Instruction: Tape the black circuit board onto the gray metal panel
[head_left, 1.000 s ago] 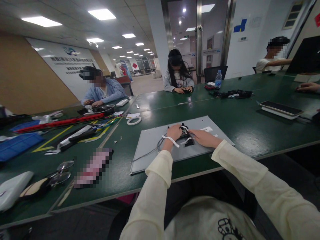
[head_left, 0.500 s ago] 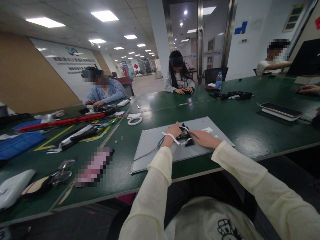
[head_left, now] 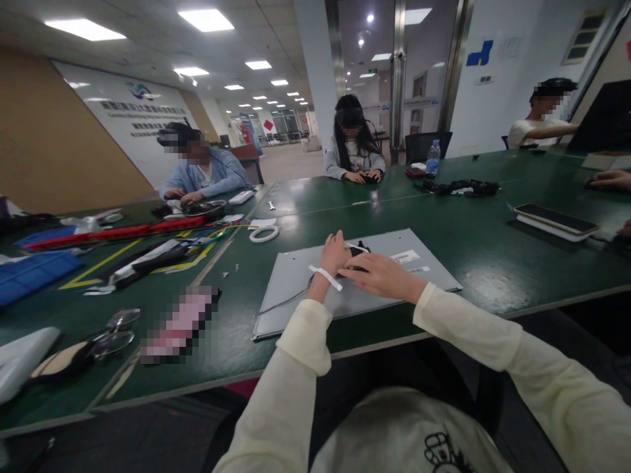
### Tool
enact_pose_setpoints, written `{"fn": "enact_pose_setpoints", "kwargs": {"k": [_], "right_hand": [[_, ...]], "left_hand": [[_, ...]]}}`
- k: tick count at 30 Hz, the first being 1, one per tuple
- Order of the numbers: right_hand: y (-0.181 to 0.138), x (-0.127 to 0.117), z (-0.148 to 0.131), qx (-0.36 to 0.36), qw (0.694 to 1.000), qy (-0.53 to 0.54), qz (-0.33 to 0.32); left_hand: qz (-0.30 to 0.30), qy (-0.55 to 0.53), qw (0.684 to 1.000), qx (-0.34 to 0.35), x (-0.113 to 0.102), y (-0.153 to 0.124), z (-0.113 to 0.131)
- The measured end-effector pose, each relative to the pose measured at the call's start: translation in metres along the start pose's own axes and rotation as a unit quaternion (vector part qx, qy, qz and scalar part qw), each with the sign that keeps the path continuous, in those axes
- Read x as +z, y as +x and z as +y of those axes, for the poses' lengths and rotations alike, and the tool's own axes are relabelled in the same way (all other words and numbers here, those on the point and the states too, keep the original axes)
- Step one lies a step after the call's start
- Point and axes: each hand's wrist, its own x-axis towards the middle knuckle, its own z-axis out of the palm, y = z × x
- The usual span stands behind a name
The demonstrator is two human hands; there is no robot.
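Observation:
A light grey flat panel [head_left: 290, 282] lies on the green table in front of me. My left hand [head_left: 335, 253] is over its middle, fingers raised and loosely apart. A strip of white tape [head_left: 326, 277] crosses my left wrist. My right hand [head_left: 377, 272] reaches leftward with its fingers stretched out close to my left palm; whether they touch is unclear. Between and behind the hands shows part of a black component [head_left: 363, 247], mostly covered. A thin grey cable [head_left: 283, 303] runs from under my left hand to the panel's left edge. White labels [head_left: 407, 256] are on the panel.
Left of the panel lie a roll of white tape [head_left: 263, 234], a pink phone-like item [head_left: 182, 325], glasses [head_left: 116, 332] and a blue tray [head_left: 39, 272]. A phone [head_left: 555, 220] rests on a white box at right. Several people sit around the table, one [head_left: 352, 148] opposite me.
My right hand has moved left over the black component towards my left hand. My left hand has shifted slightly left, its fingers now pointing up. The view has shifted slightly.

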Motion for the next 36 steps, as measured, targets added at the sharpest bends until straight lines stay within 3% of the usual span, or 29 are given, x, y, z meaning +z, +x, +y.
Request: {"fn": "enact_pose_setpoints", "kwargs": {"k": [5,11,17,20,22,24,26,29,31,36], "right_hand": [[0.021,0.008,-0.013,-0.067,0.997,-0.046,0.014],[0.029,0.016,-0.023,-0.074,0.995,-0.039,0.044],[0.025,0.014,-0.016,0.016,0.993,0.020,0.114],[0.026,0.014,0.002,0.064,0.987,-0.007,0.151],[0.030,0.016,0.017,0.085,0.983,-0.033,0.160],[0.039,0.018,0.031,0.103,0.981,-0.051,0.159],[0.051,0.022,0.041,0.121,0.978,-0.059,0.161],[0.068,0.035,0.041,0.150,0.973,-0.066,0.163],[0.075,0.049,0.033,0.150,0.978,-0.068,0.128],[0.074,0.080,0.009,0.108,0.990,-0.039,-0.080]], "left_hand": [[0.000,-0.014,0.999,-0.048,0.004,-0.007,-0.010],[0.004,-0.022,0.998,-0.056,0.004,-0.017,-0.015],[-0.014,-0.007,0.997,-0.072,-0.023,-0.021,-0.046],[0.005,-0.042,0.999,-0.008,-0.037,-0.031,-0.074],[0.018,-0.043,0.999,-0.009,-0.041,-0.044,-0.087],[0.033,-0.053,0.998,-0.021,-0.041,-0.058,-0.091],[0.011,-0.059,0.998,-0.016,-0.038,-0.073,-0.090],[0.017,-0.042,0.999,0.000,-0.035,-0.089,-0.084],[0.018,-0.040,0.999,0.012,-0.034,-0.093,-0.083],[-0.006,-0.073,0.997,0.002,-0.038,-0.095,-0.091]]}}
